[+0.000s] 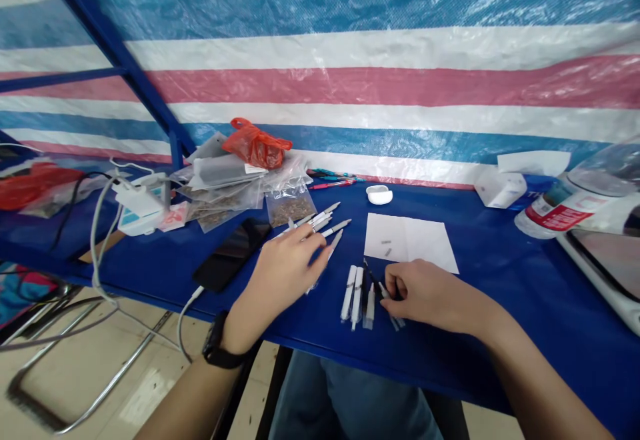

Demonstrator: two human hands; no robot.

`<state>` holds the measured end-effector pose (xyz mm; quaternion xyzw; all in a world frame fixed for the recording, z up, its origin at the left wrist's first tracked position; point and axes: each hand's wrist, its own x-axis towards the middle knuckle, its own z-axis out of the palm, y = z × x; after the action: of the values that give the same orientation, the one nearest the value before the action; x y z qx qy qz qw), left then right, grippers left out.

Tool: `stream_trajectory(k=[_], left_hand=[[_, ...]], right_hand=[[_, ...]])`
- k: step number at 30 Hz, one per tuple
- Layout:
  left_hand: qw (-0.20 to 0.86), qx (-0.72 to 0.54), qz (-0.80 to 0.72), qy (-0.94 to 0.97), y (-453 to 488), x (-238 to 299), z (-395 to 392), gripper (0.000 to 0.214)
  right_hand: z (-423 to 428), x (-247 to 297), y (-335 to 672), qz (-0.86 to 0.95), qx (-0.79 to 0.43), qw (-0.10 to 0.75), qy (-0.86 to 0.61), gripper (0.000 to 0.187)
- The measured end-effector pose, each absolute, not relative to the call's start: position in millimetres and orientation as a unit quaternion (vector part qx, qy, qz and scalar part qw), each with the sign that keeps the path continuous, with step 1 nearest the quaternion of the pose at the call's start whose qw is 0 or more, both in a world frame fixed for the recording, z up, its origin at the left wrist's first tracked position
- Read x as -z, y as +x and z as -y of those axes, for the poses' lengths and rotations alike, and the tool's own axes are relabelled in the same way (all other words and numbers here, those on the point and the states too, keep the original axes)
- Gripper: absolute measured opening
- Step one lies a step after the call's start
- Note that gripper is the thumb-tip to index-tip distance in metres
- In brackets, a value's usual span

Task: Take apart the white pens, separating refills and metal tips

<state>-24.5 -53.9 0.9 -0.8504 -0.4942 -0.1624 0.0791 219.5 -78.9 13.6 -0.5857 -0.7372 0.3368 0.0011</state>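
My left hand (290, 257) rests palm down over a loose bunch of white pens (330, 228), thumb and index finger apart; its other fingertips are partly hidden. My right hand (425, 290) is closed, thumb and fingers bent together beside a slim dark tool (370, 272). What lies between those fingertips is too small and covered to make out. Several white pen barrels (357, 293) lie side by side just left of it, some with clear ends. Behind the right hand is a creased white sheet of paper (425, 237) bearing small grey strips (387, 247).
A black phone (233, 253) with a white cable lies at left. Plastic bags of brown bits (290, 205), a red bag (257, 143) and coloured pens (333, 183) sit behind. A white earphone case (379, 195) is beyond the paper. A bottle (565, 203) and device (605, 267) stand right.
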Motion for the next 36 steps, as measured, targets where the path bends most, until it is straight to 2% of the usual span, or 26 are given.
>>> stream_trajectory(k=[4, 9, 25, 31, 36], left_hand=[[0.032, 0.105, 0.465, -0.879, -1.0, 1.6, 77.3, 0.025], [0.011, 0.018, 0.513, -0.858, 16.2, 2.5, 85.2, 0.015], [0.001, 0.102, 0.534, -0.839, 11.2, 17.3, 89.3, 0.011], [-0.03, 0.072, 0.554, -0.829, 12.1, 8.4, 89.4, 0.017], [0.036, 0.061, 0.572, -0.817, 13.9, 14.9, 92.5, 0.017]], right_hand=[[81.8, -10.8, 219.5, 0.747, -0.298, 0.028, -0.594, 0.017], [84.9, -8.4, 220.0, 0.759, -0.274, 0.06, -0.588, 0.022], [88.2, -3.1, 212.6, 0.756, -0.182, 0.042, -0.627, 0.028], [84.2, -4.5, 224.6, 0.747, -0.221, 0.079, -0.622, 0.026], [71.3, -10.8, 242.4, 0.712, -0.362, 0.132, -0.587, 0.016]])
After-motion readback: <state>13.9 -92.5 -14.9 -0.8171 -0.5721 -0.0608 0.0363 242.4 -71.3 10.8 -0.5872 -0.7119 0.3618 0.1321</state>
